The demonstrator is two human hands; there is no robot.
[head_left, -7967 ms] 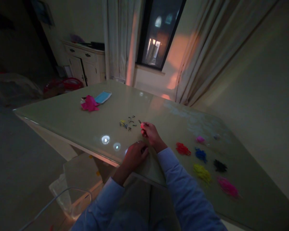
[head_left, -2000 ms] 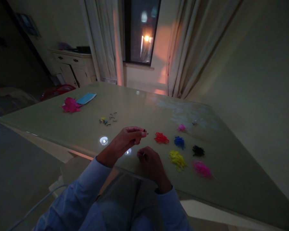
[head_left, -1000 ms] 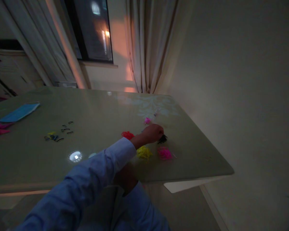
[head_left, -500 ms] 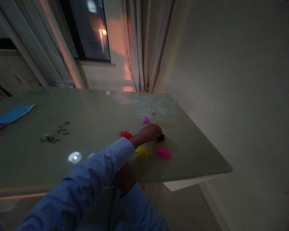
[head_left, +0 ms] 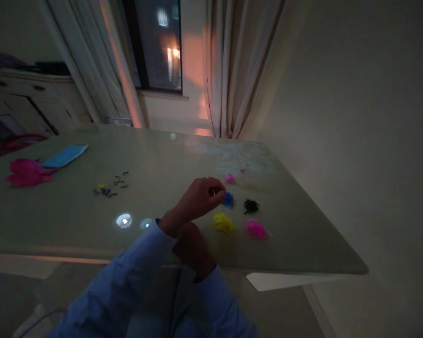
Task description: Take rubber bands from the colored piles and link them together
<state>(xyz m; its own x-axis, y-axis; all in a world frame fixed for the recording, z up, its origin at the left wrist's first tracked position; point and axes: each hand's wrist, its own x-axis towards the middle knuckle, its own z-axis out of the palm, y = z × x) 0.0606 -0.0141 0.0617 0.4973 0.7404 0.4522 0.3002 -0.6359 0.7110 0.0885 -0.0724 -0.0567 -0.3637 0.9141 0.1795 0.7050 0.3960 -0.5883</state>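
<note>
My left hand is raised over the table with thumb and fingertips pinched together, beside a blue pile. What the pinch holds is too small to make out. My right hand is below the left wrist near the table's front edge, its fingers hidden and blurred. Right of the blue pile lies a black pile of small bands. Nearer me are a yellow pile and a pink pile. A small pink bundle sits farther back.
On the left of the table lie a crumpled pink item, a blue flat item, a small yellow and dark cluster and several dark loops. A wall stands along the right side.
My left hand has drawn back from the black pile toward the left, uncovering the blue pile. The red pile no longer shows. The view has turned left, bringing more of the pink item into sight.
</note>
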